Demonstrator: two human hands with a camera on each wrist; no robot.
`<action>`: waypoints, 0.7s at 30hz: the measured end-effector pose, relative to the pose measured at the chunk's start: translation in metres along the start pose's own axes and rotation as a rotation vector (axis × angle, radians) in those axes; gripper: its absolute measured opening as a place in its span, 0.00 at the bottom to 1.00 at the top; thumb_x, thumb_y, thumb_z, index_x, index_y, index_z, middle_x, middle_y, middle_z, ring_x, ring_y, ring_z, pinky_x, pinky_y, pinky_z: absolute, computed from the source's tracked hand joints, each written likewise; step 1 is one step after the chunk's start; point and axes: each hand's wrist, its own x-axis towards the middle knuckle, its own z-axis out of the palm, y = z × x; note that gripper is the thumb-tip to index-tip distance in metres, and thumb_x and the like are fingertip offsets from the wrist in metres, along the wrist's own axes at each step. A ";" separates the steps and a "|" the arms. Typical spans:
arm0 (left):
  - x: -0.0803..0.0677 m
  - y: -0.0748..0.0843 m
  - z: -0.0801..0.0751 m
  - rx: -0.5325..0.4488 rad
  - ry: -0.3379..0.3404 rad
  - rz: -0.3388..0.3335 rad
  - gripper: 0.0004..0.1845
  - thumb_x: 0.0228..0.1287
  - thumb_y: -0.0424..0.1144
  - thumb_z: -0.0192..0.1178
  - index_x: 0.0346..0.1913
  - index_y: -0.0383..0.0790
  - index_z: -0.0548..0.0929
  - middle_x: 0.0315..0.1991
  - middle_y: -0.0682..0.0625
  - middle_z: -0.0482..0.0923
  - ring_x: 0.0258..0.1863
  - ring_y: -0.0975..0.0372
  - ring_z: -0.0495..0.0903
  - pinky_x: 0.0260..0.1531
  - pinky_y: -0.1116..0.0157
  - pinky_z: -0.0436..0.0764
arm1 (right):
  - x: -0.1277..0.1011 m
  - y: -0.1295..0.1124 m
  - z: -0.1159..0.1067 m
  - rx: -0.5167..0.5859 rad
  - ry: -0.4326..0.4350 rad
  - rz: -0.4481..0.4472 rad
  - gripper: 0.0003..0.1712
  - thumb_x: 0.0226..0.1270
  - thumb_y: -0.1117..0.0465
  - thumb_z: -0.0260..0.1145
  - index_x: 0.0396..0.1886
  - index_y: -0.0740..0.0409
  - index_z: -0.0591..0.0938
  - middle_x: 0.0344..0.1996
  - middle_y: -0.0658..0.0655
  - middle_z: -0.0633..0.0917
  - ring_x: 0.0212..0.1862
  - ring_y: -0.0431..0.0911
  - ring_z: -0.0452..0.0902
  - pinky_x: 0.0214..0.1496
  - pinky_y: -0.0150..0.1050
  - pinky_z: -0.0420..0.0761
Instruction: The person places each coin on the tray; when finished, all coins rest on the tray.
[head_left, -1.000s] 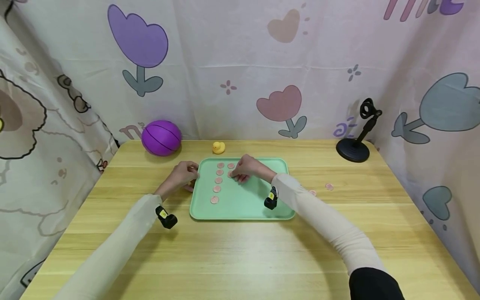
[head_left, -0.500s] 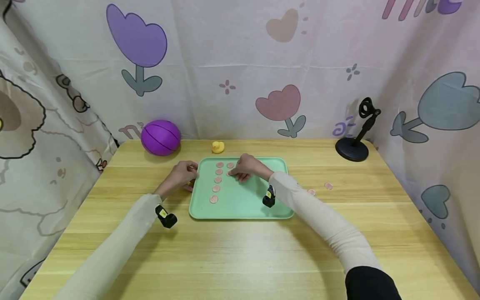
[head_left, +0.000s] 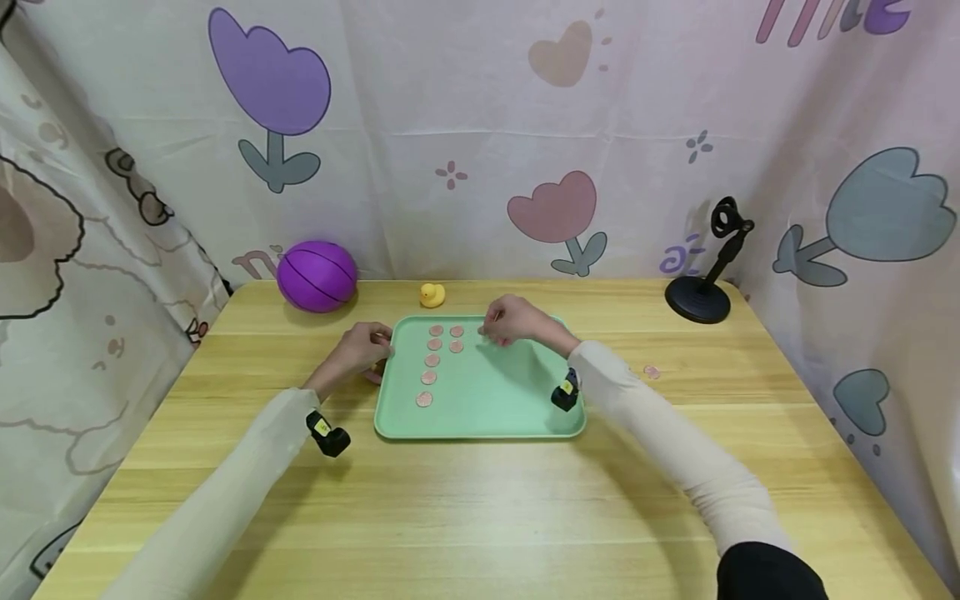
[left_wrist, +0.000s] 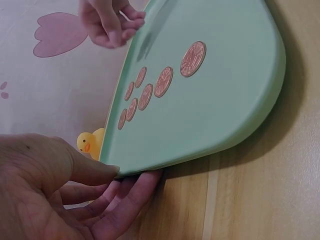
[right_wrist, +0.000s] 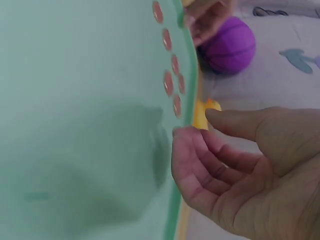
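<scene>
Several copper coins [head_left: 432,361] lie flat on a light green tray [head_left: 510,400], a longer column on the left with two coins [head_left: 457,339] beside its far end. My left hand [head_left: 362,350] grips the tray's left rim. In the left wrist view the thumb [left_wrist: 92,167] presses on the rim, with the other fingers around the outer side. Over the far part of the tray hovers my right hand [head_left: 516,322], right of the coins. Its fingers [right_wrist: 187,150] are loosely bent, the thumb stands apart from them, and nothing shows between.
A purple ball [head_left: 317,276] and a yellow rubber duck [head_left: 432,295] stand behind the tray. At the back right is a black stand [head_left: 697,298]. Another coin [head_left: 652,372] lies on the wooden table [head_left: 480,517], right of my right sleeve. A patterned cloth [head_left: 420,217] hangs behind.
My right hand has let go of the second coin in the shorter column, which stays lying on the tray. The hand has lifted and moved right and away; the left hand keeps its grip.
</scene>
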 end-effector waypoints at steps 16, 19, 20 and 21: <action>0.002 -0.004 0.001 -0.010 0.016 -0.017 0.24 0.75 0.28 0.53 0.70 0.23 0.69 0.50 0.35 0.76 0.41 0.54 0.79 0.32 0.60 0.93 | -0.056 0.063 -0.056 0.000 0.175 -0.105 0.07 0.77 0.67 0.64 0.46 0.70 0.82 0.40 0.69 0.84 0.38 0.60 0.84 0.41 0.51 0.91; 0.003 -0.004 0.001 -0.010 0.020 -0.020 0.24 0.75 0.28 0.53 0.70 0.24 0.69 0.50 0.35 0.76 0.39 0.55 0.79 0.32 0.60 0.93 | -0.063 0.075 -0.064 -0.019 0.212 -0.113 0.07 0.76 0.68 0.65 0.45 0.71 0.82 0.38 0.66 0.83 0.35 0.57 0.83 0.38 0.47 0.91; 0.003 -0.004 0.001 -0.011 0.020 -0.021 0.24 0.75 0.28 0.53 0.70 0.24 0.69 0.49 0.36 0.76 0.39 0.55 0.79 0.31 0.61 0.93 | -0.066 0.079 -0.067 -0.025 0.219 -0.117 0.06 0.75 0.69 0.65 0.44 0.71 0.82 0.37 0.66 0.83 0.35 0.56 0.83 0.37 0.47 0.91; 0.003 -0.005 0.001 -0.011 0.020 -0.022 0.24 0.75 0.27 0.53 0.70 0.24 0.69 0.49 0.36 0.76 0.39 0.55 0.79 0.31 0.61 0.93 | -0.068 0.083 -0.069 -0.029 0.222 -0.118 0.06 0.75 0.69 0.65 0.45 0.71 0.82 0.37 0.65 0.83 0.34 0.56 0.83 0.36 0.45 0.91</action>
